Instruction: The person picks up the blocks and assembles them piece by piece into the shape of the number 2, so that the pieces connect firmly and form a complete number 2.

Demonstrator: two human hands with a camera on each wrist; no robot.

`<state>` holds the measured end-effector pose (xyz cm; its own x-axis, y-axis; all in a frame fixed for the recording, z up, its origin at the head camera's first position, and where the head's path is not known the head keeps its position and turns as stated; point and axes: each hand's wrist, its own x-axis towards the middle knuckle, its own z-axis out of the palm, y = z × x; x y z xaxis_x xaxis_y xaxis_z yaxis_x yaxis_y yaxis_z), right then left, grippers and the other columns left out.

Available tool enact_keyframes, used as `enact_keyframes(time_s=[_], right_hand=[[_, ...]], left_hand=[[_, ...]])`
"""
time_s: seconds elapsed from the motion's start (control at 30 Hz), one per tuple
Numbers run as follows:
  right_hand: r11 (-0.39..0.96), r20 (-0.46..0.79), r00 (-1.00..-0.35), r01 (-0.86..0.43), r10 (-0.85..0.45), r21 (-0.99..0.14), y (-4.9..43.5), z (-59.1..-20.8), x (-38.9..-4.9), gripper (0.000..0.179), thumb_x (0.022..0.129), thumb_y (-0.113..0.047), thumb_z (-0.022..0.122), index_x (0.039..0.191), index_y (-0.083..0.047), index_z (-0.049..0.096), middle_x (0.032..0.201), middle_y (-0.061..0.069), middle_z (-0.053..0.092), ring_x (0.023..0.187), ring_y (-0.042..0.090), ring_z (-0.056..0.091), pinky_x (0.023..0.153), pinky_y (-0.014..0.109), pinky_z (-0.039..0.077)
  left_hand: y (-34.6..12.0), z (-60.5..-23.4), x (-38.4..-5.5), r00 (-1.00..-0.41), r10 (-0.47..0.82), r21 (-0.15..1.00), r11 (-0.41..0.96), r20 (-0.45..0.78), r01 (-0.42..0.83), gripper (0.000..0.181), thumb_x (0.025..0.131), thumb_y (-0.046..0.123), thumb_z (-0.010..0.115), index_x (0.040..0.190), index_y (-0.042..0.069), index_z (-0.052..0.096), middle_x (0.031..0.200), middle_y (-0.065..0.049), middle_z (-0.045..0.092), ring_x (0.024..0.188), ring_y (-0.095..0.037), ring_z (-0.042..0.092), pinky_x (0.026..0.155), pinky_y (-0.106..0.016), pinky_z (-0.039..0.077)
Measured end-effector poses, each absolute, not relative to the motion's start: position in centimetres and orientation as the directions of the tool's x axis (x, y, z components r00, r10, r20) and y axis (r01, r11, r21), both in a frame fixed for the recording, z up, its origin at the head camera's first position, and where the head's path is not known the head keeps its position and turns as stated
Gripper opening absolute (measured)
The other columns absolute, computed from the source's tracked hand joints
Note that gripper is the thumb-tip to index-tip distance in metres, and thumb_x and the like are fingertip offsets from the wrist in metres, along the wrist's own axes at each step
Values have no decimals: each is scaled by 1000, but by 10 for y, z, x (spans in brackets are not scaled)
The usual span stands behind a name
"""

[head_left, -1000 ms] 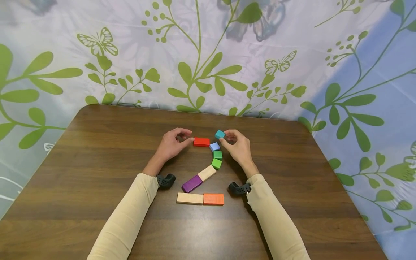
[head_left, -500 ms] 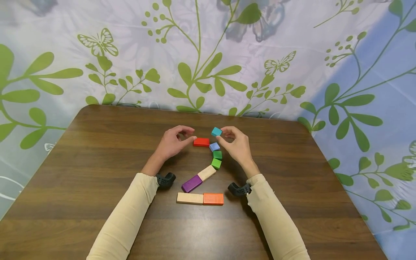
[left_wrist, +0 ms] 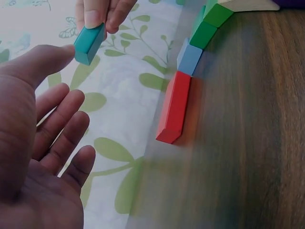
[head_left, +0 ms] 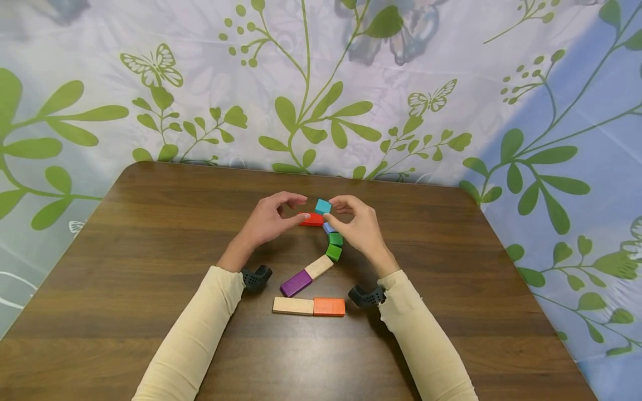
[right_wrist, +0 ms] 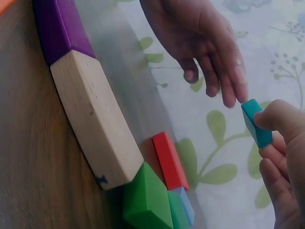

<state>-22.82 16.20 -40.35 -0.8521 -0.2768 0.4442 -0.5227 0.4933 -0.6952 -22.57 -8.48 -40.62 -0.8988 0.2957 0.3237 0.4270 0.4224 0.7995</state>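
Observation:
A small teal block (head_left: 323, 206) is pinched between the thumb and fingers of my right hand (head_left: 357, 223), held up over the red block (head_left: 312, 220). My left hand (head_left: 272, 218) faces it from the other side, its fingers loosely bent and thumb stretched toward the teal block; in the left wrist view that thumb tip is right at the block's edge (left_wrist: 89, 43). On the table, the red block leads to a light blue block (head_left: 328, 228), a dark green block (head_left: 335, 239) and a light green block (head_left: 334, 253) in a curve. My right thumb partly covers the blue one.
A plain wooden block (head_left: 319, 267) and a purple block (head_left: 296, 283) continue the curve toward me. Nearer still lie a longer plain wooden block (head_left: 293, 306) and an orange block (head_left: 329, 307), end to end. A patterned cloth (head_left: 321, 83) hangs behind the brown table (head_left: 150, 223).
My right hand has carried the teal block leftward, from beyond the blue block to over the red one. My left hand has shifted slightly right, toward it. The blocks on the table have stayed put.

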Motion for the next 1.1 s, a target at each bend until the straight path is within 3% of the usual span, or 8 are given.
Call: enact_keyframes(time_s=[0.17, 0.4, 0.5, 0.9, 1.1], right_hand=[[449, 459, -824, -566, -332, -691, 158, -404, -226, 31, 88, -12, 83, 115, -7, 71, 111, 10, 72, 101, 26, 69, 92, 35, 57], [384, 460, -789, -605, -407, -697, 153, -408, -225, 31, 88, -11, 83, 116, -5, 71, 106, 16, 71, 95, 39, 72, 89, 48, 59], [375, 461, -784, -610, -417, -698, 152, -408, -225, 30, 89, -10, 82, 116, -5, 71, 105, 16, 71, 94, 38, 72, 89, 49, 58], [347, 464, -766, -625, -444, -699, 151, -411, -225, 31, 89, -9, 81, 117, -4, 70, 104, 20, 69, 94, 38, 72, 87, 53, 58], [364, 449, -770, -619, -452, -696, 151, -413, -225, 31, 91, -10, 80, 120, -5, 70, 108, 18, 70, 96, 33, 73, 88, 50, 59]], left_hand=[[-83, -404, -224, -881, 334, 793, 406, 334, 455, 39, 92, 25, 80, 127, 10, 71, 115, -11, 72, 99, -30, 62, 78, -35, 46], [-82, -405, -223, -861, 353, 789, 373, 367, 489, 33, 92, 21, 80, 122, 10, 74, 109, -14, 71, 95, -30, 63, 77, -35, 46], [-83, -404, -222, -853, 360, 782, 368, 379, 503, 30, 91, 19, 80, 119, 10, 74, 108, -15, 71, 94, -26, 62, 77, -35, 47], [-86, -408, -224, -830, 403, 741, 401, 385, 538, 35, 87, 17, 85, 118, 9, 74, 102, -6, 68, 92, -30, 60, 74, -34, 46], [-88, -412, -225, -835, 400, 741, 410, 379, 532, 33, 87, 19, 85, 117, 9, 74, 103, -12, 68, 93, -31, 60, 72, -32, 45]])
